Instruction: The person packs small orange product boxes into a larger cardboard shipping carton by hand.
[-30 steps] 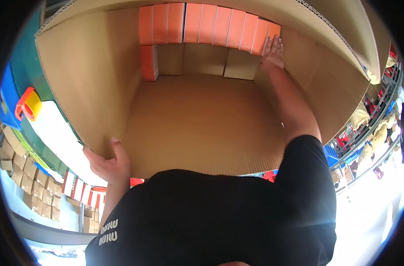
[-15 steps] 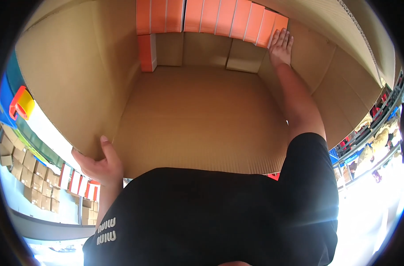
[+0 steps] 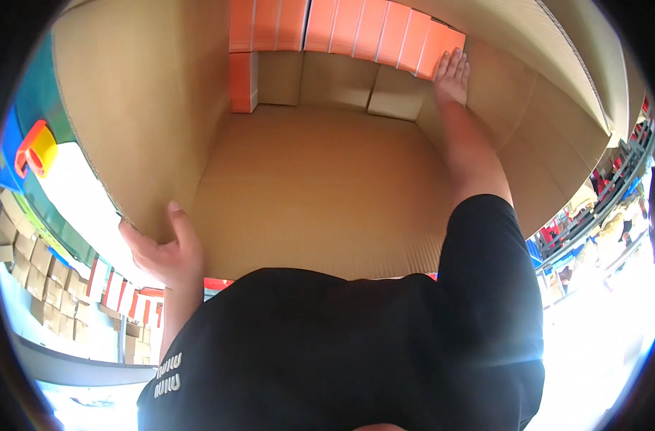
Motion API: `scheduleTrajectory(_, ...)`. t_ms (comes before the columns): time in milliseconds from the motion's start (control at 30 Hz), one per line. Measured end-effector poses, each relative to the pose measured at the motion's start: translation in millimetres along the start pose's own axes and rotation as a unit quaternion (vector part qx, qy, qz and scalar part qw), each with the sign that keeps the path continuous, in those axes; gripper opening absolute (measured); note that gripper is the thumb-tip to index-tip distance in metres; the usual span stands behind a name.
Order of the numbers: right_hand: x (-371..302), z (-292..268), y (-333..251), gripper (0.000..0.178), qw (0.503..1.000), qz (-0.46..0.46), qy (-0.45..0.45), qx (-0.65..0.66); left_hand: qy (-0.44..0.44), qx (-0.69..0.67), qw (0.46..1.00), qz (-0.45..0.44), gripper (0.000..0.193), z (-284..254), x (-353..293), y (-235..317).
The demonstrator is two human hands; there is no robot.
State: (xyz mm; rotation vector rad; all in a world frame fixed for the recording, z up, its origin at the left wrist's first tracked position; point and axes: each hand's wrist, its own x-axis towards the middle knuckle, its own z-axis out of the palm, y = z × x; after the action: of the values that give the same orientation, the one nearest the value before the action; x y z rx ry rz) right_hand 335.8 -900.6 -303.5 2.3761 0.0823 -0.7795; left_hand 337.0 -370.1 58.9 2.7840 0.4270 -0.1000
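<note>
A large brown cardboard carton (image 3: 320,208) lies open in front of me, its inner walls rising around it. My left hand (image 3: 168,251) grips its near left edge, thumb inside and the other fingers around the outside. Deep inside at the far end, a row of orange boxes (image 3: 367,32) with pale seams stands side by side. One more orange box (image 3: 242,82) sits below the row's left end. My right hand (image 3: 451,77) reaches in with fingers stretched out, its palm side against the rightmost orange box, beside the carton's right wall.
Brown cardboard faces (image 3: 338,79) show under the orange row. Outside on the left are stacked brown cartons (image 3: 51,291), orange-and-white boxes (image 3: 119,294) and a red-and-yellow object (image 3: 38,149). A metal rack (image 3: 593,208) with mixed goods stands at right.
The carton's left wall and the orange row's left part appear slightly farther right. My left hand has risen a little with its grip kept; my right hand stays at the row's right end.
</note>
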Motion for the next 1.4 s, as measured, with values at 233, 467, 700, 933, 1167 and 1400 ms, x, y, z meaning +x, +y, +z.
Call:
scheduleTrajectory(233,14,16,-12,0.071,0.989,0.029,0.116,0.088,-0.002,-0.046,0.999,0.016,0.045,-1,5,-11)
scheduleTrajectory(467,10,13,-11,0.088,0.968,0.021,0.125,0.217,0.021,-0.062,0.998,0.005,0.044,3,3,-15)
scheduleTrajectory(700,12,38,-5,0.091,0.929,0.016,0.156,0.336,0.003,-0.044,0.999,0.003,0.042,-1,1,-7)
scheduleTrajectory(933,11,2,-20,0.107,0.953,0.047,0.046,0.297,0.017,0.025,0.998,0.047,0.049,1,-2,-12)
scheduleTrajectory(1167,13,0,-30,0.124,0.915,0.095,0.116,0.376,0.023,-0.001,1.000,-0.004,0.045,3,-1,-5)
scheduleTrajectory(1400,11,-13,-26,0.124,0.898,0.097,0.098,0.418,-0.008,-0.001,1.000,0.028,0.052,-6,-2,-13)
